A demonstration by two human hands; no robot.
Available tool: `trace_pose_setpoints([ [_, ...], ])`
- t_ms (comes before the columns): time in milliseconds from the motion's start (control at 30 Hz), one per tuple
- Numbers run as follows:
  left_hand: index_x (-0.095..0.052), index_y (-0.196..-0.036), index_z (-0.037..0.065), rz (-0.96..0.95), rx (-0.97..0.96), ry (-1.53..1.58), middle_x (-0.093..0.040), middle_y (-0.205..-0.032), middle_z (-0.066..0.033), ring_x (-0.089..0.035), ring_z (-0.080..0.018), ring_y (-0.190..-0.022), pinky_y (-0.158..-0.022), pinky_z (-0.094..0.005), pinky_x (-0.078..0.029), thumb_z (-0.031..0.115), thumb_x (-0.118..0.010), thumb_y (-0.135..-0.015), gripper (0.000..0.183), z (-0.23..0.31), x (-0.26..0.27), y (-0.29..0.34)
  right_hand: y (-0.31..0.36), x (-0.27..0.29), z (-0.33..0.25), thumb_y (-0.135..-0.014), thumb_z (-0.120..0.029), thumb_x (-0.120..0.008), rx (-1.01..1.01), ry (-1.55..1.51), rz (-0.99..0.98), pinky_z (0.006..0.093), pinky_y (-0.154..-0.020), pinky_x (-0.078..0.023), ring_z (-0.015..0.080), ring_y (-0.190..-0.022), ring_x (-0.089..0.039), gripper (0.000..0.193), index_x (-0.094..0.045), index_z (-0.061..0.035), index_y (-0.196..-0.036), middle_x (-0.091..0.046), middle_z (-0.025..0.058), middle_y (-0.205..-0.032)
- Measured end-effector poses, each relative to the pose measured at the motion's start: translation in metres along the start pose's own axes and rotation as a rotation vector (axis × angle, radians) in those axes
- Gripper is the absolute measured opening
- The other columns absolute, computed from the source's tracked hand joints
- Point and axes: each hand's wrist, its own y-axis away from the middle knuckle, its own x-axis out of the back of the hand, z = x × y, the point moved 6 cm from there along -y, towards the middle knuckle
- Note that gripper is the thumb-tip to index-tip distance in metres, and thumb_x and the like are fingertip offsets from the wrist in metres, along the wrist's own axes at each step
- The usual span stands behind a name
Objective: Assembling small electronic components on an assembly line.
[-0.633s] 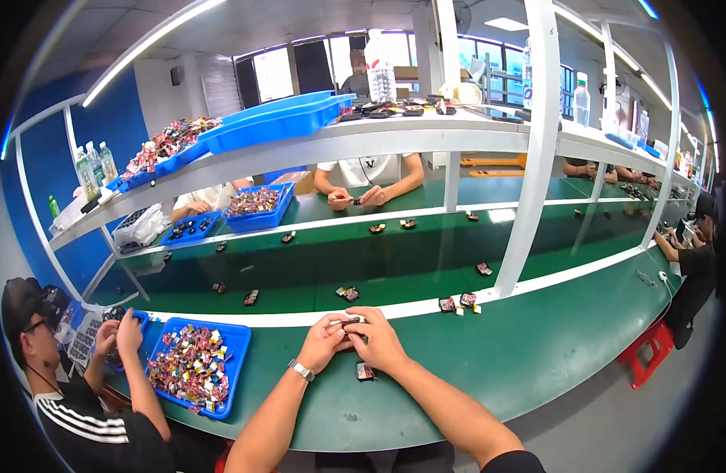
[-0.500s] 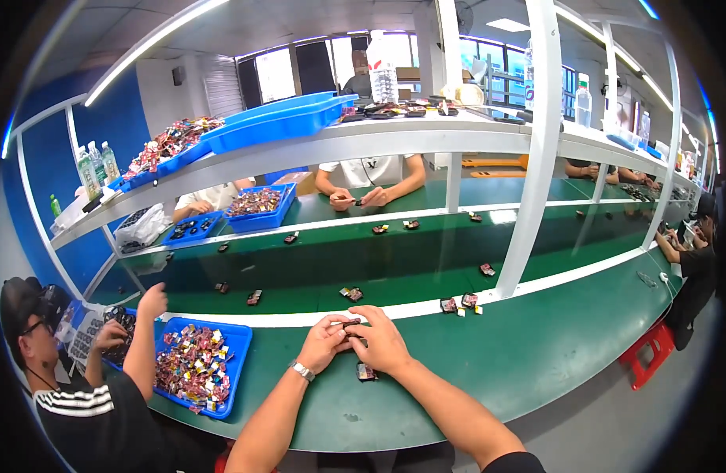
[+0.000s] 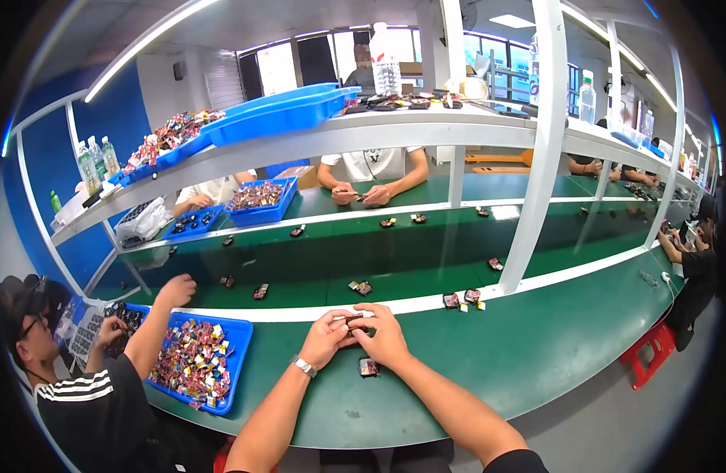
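Above the near edge of the green table [image 3: 489, 370], my left hand [image 3: 322, 340] and my right hand [image 3: 382, 339] meet at the fingertips. Between them is a small dark reddish-brown piece [image 3: 353, 321], partly covered by fingers of both hands; its exact kind is not clear. A watch with a metal band sits on my left wrist. Just below my right hand lies a small black part with a red and white label [image 3: 368, 367]. Two or so similar labelled parts [image 3: 452, 300] rest farther right, at the white rail.
A blue tray [image 3: 243, 335] heaped with small labelled pieces stands at left, beside a co-worker [image 3: 79, 394] with one arm stretched out. Beyond the white rail, a green belt [image 3: 323, 276] carries several parts. A white shelf post [image 3: 536, 158] rises ahead; another person works opposite.
Parts on the belt have shifted slightly right. The co-worker's outstretched hand at left has moved right, over the belt's near side. My hands stay nearly in place around the dark piece.
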Motion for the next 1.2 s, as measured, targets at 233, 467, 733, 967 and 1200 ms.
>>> trace_pose_setpoints([
  [233,-0.051,-0.121,0.000,0.099,-0.013,-0.094,-0.062,-0.117,-0.0133,-0.063,-0.0205,-0.108,-0.094,-0.0341,-0.055,-0.002,-0.046,-0.097,0.024,0.000,0.001,-0.005,-0.004,-0.004,-0.001,-0.076,-0.007,-0.069,0.007,0.032,-0.071,0.0402,-0.101,-0.044,0.0308,-0.120,-0.052,0.020,-0.072,-0.0086,-0.096,-0.057,0.0100,-0.128],
  [467,-0.049,-0.124,0.000,0.068,0.006,-0.044,-0.061,-0.118,-0.0131,-0.062,-0.0198,-0.109,-0.096,-0.0356,-0.055,0.000,-0.045,-0.099,0.026,0.002,-0.001,-0.003,-0.009,0.002,-0.010,-0.077,-0.005,-0.071,0.081,0.135,0.016,0.0343,-0.083,-0.051,0.0256,-0.106,-0.056,0.016,-0.071,-0.0083,-0.092,-0.060,0.0082,-0.112],
  [733,-0.049,-0.124,0.001,0.085,0.046,-0.036,-0.061,-0.120,-0.0129,-0.062,-0.0200,-0.110,-0.095,-0.0339,-0.055,0.000,-0.044,-0.099,0.026,-0.002,0.003,-0.003,-0.011,0.000,-0.018,-0.074,-0.003,-0.074,0.167,0.239,0.019,0.0337,-0.070,-0.053,0.0231,-0.086,-0.061,0.016,-0.068,-0.0060,-0.089,-0.060,0.0066,-0.097],
  [967,-0.048,-0.123,0.001,0.114,0.055,-0.046,-0.063,-0.115,-0.0111,-0.063,-0.0191,-0.106,-0.093,-0.0358,-0.055,0.002,-0.049,-0.098,0.026,-0.001,0.000,-0.003,-0.008,-0.003,-0.018,-0.075,-0.004,-0.074,0.233,0.332,0.042,0.0345,-0.071,-0.055,0.0230,-0.087,-0.062,0.017,-0.069,-0.0058,-0.091,-0.061,0.0062,-0.094],
  [1200,-0.049,-0.123,0.001,0.123,0.036,-0.063,-0.063,-0.113,-0.0113,-0.064,-0.0193,-0.103,-0.091,-0.0348,-0.056,0.001,-0.047,-0.098,0.025,-0.004,0.003,-0.005,-0.007,-0.009,-0.016,-0.077,-0.006,-0.071,0.228,0.383,0.038,0.0352,-0.070,-0.054,0.0242,-0.087,-0.062,0.014,-0.070,-0.0060,-0.090,-0.063,0.0050,-0.092],
])
